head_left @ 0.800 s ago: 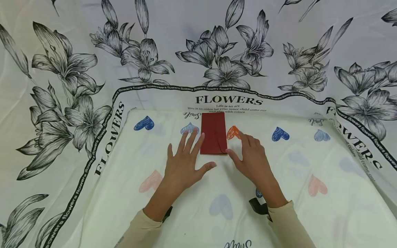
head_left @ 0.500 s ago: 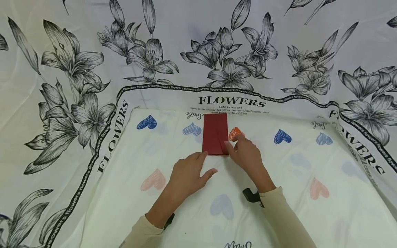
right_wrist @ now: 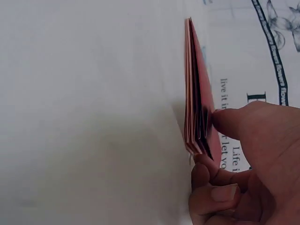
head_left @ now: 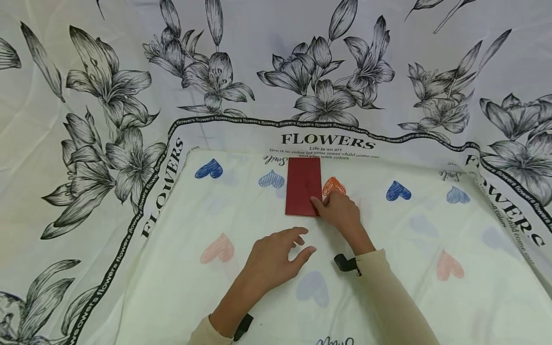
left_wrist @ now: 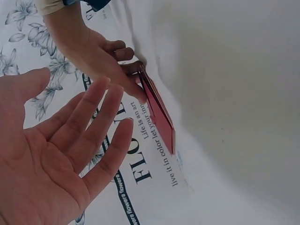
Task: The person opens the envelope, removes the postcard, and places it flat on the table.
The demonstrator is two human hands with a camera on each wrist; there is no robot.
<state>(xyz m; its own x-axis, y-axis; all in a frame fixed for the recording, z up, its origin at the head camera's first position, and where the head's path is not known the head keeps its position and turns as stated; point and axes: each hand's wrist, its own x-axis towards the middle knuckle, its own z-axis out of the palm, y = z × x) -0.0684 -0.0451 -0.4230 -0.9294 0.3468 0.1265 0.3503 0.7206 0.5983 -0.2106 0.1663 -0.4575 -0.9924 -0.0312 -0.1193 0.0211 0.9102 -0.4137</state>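
A stack of thin red envelopes [head_left: 302,182] lies upright in the head view on the white heart-print cloth [head_left: 366,306]. My right hand [head_left: 342,212] pinches its near right corner, thumb on the top face and curled fingers at the edge. In the right wrist view, the layered edges of the envelopes [right_wrist: 190,89] are slightly fanned apart beside the thumb [right_wrist: 227,124]. Nearer to me, my left hand [head_left: 276,258] hovers with relaxed, spread fingers, holding nothing. Its palm [left_wrist: 42,183] faces up the left wrist view, apart from the red envelopes [left_wrist: 161,124].
A white cloth with black lily drawings [head_left: 319,103] and "FLOWERS" lettering surrounds the heart-print cloth at the back and sides. An orange heart [head_left: 334,185] printed on the cloth shows just right of the stack. Black wrist devices [head_left: 345,262] sit at both wrists.
My left hand has drawn back from beside the stack toward me. My right hand has closed its thumb and fingers on the stack's near right corner.
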